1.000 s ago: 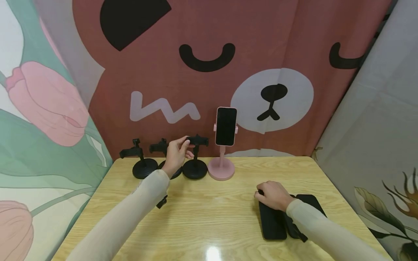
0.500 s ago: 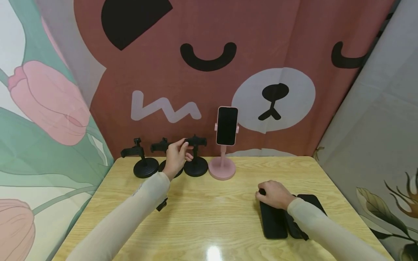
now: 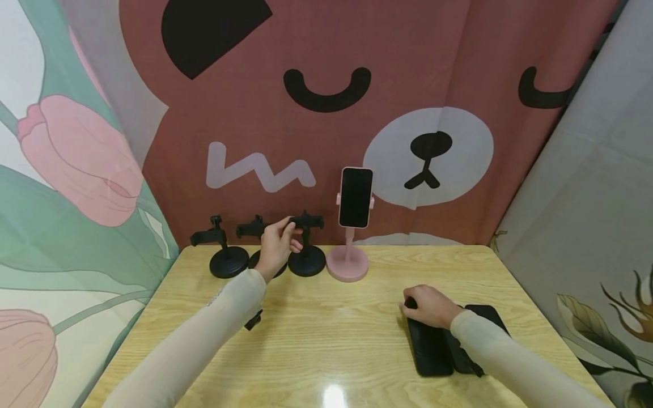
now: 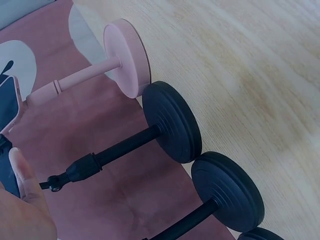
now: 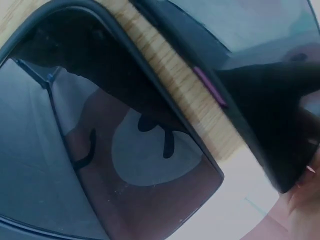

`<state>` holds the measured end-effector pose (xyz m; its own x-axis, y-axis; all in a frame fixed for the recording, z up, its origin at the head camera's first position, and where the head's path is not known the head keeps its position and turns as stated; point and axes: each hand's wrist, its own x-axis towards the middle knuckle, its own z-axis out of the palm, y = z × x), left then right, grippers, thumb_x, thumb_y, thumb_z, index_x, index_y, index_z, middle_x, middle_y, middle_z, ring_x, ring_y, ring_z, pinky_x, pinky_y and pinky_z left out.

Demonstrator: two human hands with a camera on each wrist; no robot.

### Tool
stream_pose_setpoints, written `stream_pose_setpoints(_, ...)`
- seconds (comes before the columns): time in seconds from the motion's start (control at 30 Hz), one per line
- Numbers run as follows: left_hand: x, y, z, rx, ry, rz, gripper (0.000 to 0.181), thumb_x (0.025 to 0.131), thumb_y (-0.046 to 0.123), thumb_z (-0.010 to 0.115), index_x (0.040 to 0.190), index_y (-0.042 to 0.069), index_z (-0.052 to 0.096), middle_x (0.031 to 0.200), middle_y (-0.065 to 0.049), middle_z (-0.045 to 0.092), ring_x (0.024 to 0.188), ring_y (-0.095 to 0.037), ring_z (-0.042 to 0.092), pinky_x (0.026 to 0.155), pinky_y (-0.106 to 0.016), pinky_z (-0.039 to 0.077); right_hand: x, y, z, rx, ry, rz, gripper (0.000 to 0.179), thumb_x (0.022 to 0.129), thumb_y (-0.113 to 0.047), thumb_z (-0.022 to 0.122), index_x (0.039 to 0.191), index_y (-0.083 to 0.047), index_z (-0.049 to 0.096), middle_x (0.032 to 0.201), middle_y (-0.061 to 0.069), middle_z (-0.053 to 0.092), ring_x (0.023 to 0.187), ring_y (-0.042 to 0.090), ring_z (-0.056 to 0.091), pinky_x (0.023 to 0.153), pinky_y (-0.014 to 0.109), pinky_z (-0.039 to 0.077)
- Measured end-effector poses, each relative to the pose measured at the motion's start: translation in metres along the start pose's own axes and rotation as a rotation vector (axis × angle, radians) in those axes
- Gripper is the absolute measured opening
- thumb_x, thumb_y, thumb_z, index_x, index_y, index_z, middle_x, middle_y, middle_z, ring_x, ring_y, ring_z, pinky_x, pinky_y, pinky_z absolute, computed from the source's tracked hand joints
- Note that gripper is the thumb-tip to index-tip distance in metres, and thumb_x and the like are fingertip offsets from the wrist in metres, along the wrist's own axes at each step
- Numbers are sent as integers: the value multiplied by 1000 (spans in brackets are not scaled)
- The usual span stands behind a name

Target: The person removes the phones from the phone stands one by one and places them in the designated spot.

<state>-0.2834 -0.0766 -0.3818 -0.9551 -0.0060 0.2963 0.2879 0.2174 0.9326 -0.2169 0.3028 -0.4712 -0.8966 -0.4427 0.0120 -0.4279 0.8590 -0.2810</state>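
In the head view, my left hand [image 3: 275, 249] pinches one end of the clamp of a black phone stand [image 3: 306, 263], beside the pink stand [image 3: 347, 265]. The left wrist view has my left thumb [image 4: 22, 170] on that clamp, with the stand's round base [image 4: 172, 122] tilted into view. At the right, my right hand [image 3: 431, 306] grips the far end of a black phone [image 3: 431, 351]. My right fingers [image 5: 305, 205] hold that phone's corner in the right wrist view. A second phone [image 5: 150, 130] lies beside it, its dark screen reflecting the wall print.
Two more black stands, one [image 3: 228, 262] at far left, line the table's [image 3: 326, 328] back edge. The pink stand bears an upright phone [image 3: 355, 197]. Another dark phone [image 3: 488, 317] lies by my right sleeve. A small black piece [image 3: 253, 320] shows beside my left sleeve.
The head view has shifted slightly. The black stand in my left hand has moved back a little at its base. Both hands keep their holds.
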Motion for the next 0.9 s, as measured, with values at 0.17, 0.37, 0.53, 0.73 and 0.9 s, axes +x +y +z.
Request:
stream_pose_setpoints(0.17, 2, -2, 1, 2, -1, 7, 43, 108, 20, 48, 148, 5, 51, 113, -31, 71, 57, -7, 67, 58, -25, 60, -1, 1, 0, -1, 0, -10, 22, 95, -27, 67, 77, -21, 56, 65, -10, 49, 57, 5, 39, 57, 23, 33)
stream_pose_setpoints(0.37, 0, -2, 0, -2, -5, 3, 43, 108, 19, 48, 148, 5, 51, 114, -31, 70, 59, -13, 69, 57, -23, 59, -2, 0, 1, 5, -10, 6, 20, 94, -28, 70, 79, -20, 60, 69, -11, 54, 59, 5, 42, 59, 24, 36)
stream_pose_setpoints(0.53, -3, -3, -1, 9, -8, -16, 45, 108, 20, 48, 150, 4, 47, 117, -31, 70, 62, -18, 71, 63, -33, 62, -3, 1, 6, 5, 2, 32, 17, 92, -30, 73, 81, -21, 64, 75, -12, 62, 63, 2, 47, 62, 26, 42)
stream_pose_setpoints(0.73, -2, -4, 0, 3, -3, -9, 45, 108, 21, 49, 149, 5, 48, 116, -31, 70, 60, -13, 70, 64, -36, 63, -4, 1, 10, 3, 5, 62, 14, 92, -32, 74, 83, -23, 68, 82, -12, 66, 69, 2, 55, 67, 30, 50)
stream_pose_setpoints(0.9, -1, -5, -1, 3, 0, -4, 43, 107, 21, 49, 148, 7, 51, 117, -31, 70, 62, -17, 71, 60, -26, 61, -4, 1, 11, 3, -5, 76, 13, 91, -33, 76, 83, -24, 69, 83, -12, 67, 72, 3, 58, 69, 31, 52)
